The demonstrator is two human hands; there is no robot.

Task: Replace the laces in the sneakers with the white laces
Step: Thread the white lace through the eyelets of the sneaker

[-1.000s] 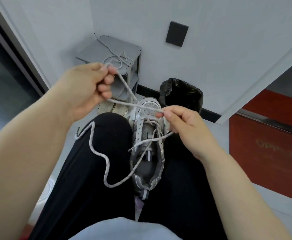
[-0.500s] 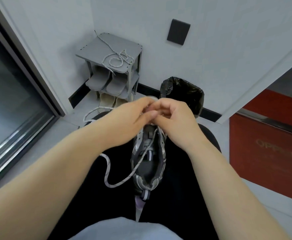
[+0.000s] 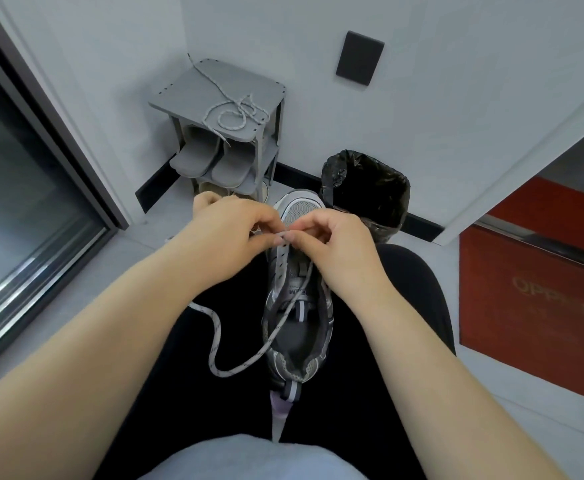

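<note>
Sneaker (image 3: 301, 327) lies on your lap between the thighs, heel toward you. Your left hand (image 3: 235, 237) and right hand (image 3: 335, 247) pinch the lace (image 3: 214, 341) tip together over the toe-end eyelets.

Risk: the slack loop on your left thigh may snag, and the tip may miss its eyelet, which your hands hide.

Second lace (image 3: 235, 112) lies on the rack (image 3: 186, 95). Bin (image 3: 366, 188) stands just behind the sneaker.

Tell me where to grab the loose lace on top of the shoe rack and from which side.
Pinch the lace at its coil, from above: it lies flat on the rack top, and the crossed strands there should lift together, unlike the straight tail.
</note>
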